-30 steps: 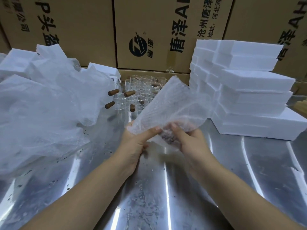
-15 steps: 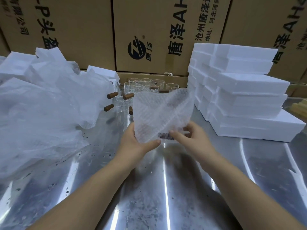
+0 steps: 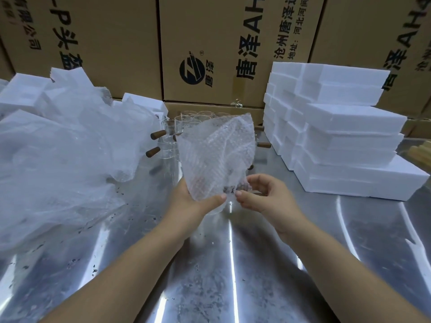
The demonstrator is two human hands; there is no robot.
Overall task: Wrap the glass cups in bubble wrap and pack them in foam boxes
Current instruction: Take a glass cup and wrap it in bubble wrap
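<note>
A sheet of bubble wrap (image 3: pixel 217 155) stands upright above the steel table, bunched round something dark at its lower end; I cannot tell whether a cup is inside. My left hand (image 3: pixel 193 199) grips the sheet's lower left, thumb across its front. My right hand (image 3: pixel 261 194) pinches the lower right edge with curled fingers. Behind the sheet stand several glass cups (image 3: pixel 186 122) with brown wooden handles (image 3: pixel 157 135). White foam boxes (image 3: pixel 345 136) are stacked at the right.
A big heap of bubble wrap and plastic film (image 3: pixel 63 155) covers the left of the steel table (image 3: pixel 221 276), over more foam pieces (image 3: pixel 21 94). Cardboard cartons (image 3: pixel 210 43) wall off the back. A wooden object (image 3: pixel 419 152) shows at the far right edge.
The bubble wrap has swung from leaning right to standing upright and narrower. Both hands have drawn closer together at its bottom edge.
</note>
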